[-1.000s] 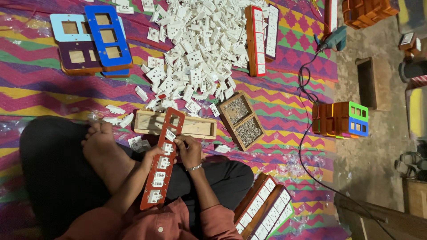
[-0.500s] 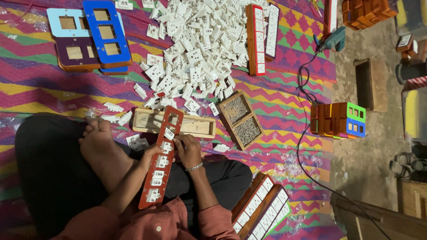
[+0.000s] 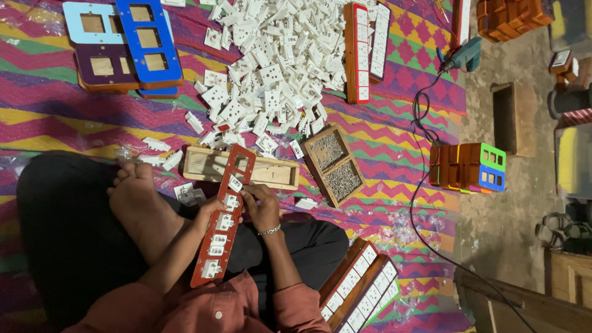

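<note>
Left hand (image 3: pixel 211 211) and right hand (image 3: pixel 262 206) both close their fingers on the long red panel (image 3: pixel 223 223), steadied across the lap so a white socket (image 3: pixel 232 201) can be pressed into its slot. Five sockets sit in the panel; one slot shows open at the far end, over the wooden tray (image 3: pixel 271 174). Beyond lie the screw box (image 3: pixel 333 164) with two compartments and the heap of loose sockets (image 3: pixel 271 68), too many to count
</note>
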A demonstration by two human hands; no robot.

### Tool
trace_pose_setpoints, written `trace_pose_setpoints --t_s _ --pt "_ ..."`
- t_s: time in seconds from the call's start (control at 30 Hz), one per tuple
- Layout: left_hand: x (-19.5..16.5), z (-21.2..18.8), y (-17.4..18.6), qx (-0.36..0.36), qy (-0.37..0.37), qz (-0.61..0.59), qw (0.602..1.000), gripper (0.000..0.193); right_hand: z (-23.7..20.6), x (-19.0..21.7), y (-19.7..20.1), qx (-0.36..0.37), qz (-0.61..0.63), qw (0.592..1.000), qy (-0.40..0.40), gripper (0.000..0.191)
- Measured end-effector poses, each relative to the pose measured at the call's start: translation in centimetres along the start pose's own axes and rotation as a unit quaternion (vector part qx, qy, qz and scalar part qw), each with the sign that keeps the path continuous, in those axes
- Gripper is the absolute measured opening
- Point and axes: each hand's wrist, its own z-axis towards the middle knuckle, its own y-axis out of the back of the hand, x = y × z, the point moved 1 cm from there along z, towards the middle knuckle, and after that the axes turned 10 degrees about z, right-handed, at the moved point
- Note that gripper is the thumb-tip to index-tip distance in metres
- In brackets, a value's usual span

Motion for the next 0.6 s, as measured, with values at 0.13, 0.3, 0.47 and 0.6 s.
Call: trace_pose_setpoints --t_s 0.13,0.3,0.47,0.6 --pt "0.3 0.17 0.34 -0.015 -0.013 0.018 1.0 0.05 0.13 0.54 0.17 0.01 0.004 1.0 -0.002 0.017" --pt "0.45 0.35 0.3 -0.032 0.003 -0.013 0.999 0.052 0.13 0.92 0.27 0.011 -0.005 1.0 0.017 0.014" --pt "-0.13 0.27 -0.11 -0.005 -0.007 0.0 1.0 0.053 0.26 0.95 0.04 0.004 -0.005 1.0 0.022 0.013" --pt "-0.23 0.21 -0.31 0.003 -0.015 -0.001 1.0 0.052 0.34 0.92 0.02 -0.006 -0.023 0.999 -0.039 0.012"
